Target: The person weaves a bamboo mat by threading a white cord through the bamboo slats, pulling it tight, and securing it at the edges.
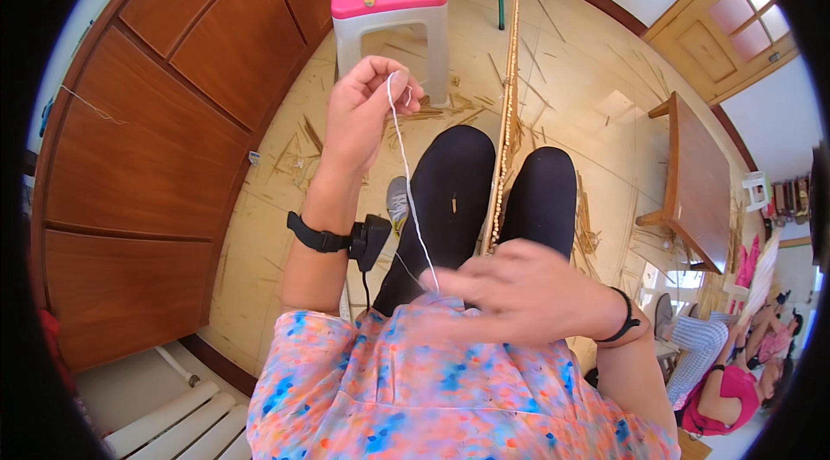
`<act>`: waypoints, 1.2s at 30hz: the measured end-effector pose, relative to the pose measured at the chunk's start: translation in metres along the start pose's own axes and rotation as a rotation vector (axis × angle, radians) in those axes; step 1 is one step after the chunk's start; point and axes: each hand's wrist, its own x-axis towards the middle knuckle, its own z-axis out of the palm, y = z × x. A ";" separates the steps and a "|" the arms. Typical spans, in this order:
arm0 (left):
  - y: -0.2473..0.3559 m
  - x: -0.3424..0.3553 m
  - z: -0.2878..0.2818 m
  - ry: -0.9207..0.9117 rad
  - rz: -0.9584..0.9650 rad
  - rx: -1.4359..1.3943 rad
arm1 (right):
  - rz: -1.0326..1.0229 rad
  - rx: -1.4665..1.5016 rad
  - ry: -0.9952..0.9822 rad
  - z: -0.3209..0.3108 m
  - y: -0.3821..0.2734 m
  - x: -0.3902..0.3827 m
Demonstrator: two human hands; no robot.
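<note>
We had our left fingers pinched on the white thread; right fingers blurred at its lower end, grip unclear. Long tan strip stood between our knees, edge already studded, thread not visibly attached.

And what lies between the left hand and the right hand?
In the head view, a white thread runs from the left hand down to the right hand.

Thin white string, long, gently bowed, slanting down between the hands
</note>
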 end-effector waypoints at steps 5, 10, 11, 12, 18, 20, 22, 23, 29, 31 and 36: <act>0.018 -0.015 0.007 -0.063 0.034 -0.168 | 0.070 0.296 0.934 0.003 0.026 -0.016; 0.021 -0.030 0.035 -0.254 0.180 0.016 | 0.637 0.877 0.806 0.021 0.045 0.002; 0.023 -0.031 0.040 -0.279 0.204 0.073 | 0.616 0.988 0.817 0.032 0.050 0.007; 0.020 -0.031 0.045 -0.296 0.333 0.131 | 0.607 1.004 0.787 0.038 0.054 0.009; 0.022 -0.043 0.058 -0.271 0.280 0.335 | 0.647 1.121 0.897 0.039 0.051 0.012; 0.018 -0.040 0.053 -0.335 0.376 0.437 | 0.718 1.052 0.864 0.039 0.053 0.003; 0.024 -0.045 0.053 -0.222 0.295 0.589 | 0.812 0.833 0.802 0.040 0.057 -0.007; 0.026 -0.047 0.053 -0.104 0.213 0.742 | 0.818 0.833 0.802 0.039 0.057 -0.010; 0.022 -0.076 0.074 -0.360 0.004 0.530 | 0.651 -0.103 0.669 0.044 0.054 -0.015; 0.006 -0.077 0.077 -0.323 0.002 0.522 | 0.633 -0.118 0.668 0.042 0.053 -0.016; 0.008 -0.075 0.079 -0.300 -0.028 0.570 | 0.585 -0.137 0.636 0.034 0.053 -0.022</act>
